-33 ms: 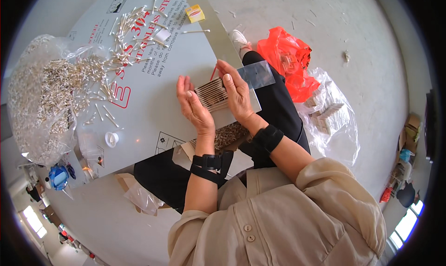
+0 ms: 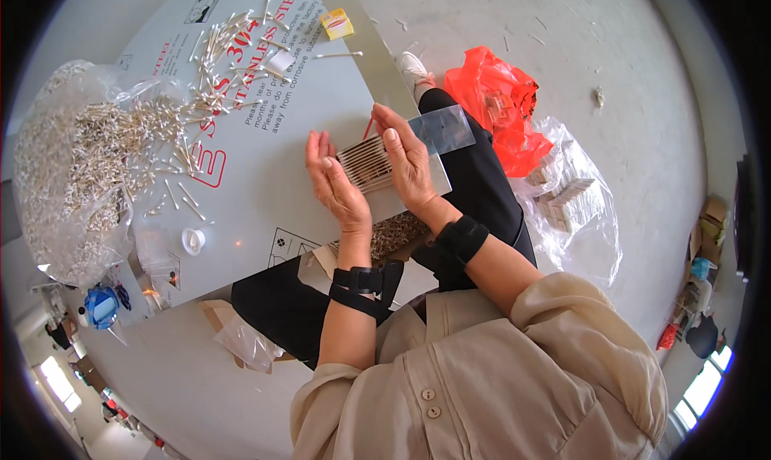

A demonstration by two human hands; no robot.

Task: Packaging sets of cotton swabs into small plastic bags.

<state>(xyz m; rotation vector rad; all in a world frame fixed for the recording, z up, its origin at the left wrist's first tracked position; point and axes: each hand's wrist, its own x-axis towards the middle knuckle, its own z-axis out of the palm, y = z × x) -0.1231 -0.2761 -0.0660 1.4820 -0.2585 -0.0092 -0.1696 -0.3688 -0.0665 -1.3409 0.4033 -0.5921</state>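
Note:
A row of cotton swabs (image 2: pixel 366 164) lies side by side between my two palms, above the table's right edge. My left hand (image 2: pixel 337 188) presses against the left ends of the sticks, fingers together and pointing away from me. On the other ends rests my right hand (image 2: pixel 411 164), its thumb upright beside the row. Both palms hide the swab tips. A clear plastic sheet or bag (image 2: pixel 450 129) juts out past my right hand, over my leg; I cannot tell whether the hand touches it.
Loose swabs (image 2: pixel 210 54) spill over the film-covered metal table (image 2: pixel 273 187) from a big clear bag (image 2: pixel 60 219). A yellow box (image 2: pixel 337 24) and a white round lid (image 2: pixel 193 241) stand there too. Red (image 2: pixel 490 90) and clear (image 2: pixel 590 235) plastic bags lie to the right. Below sits a box of swabs (image 2: pixel 399 237).

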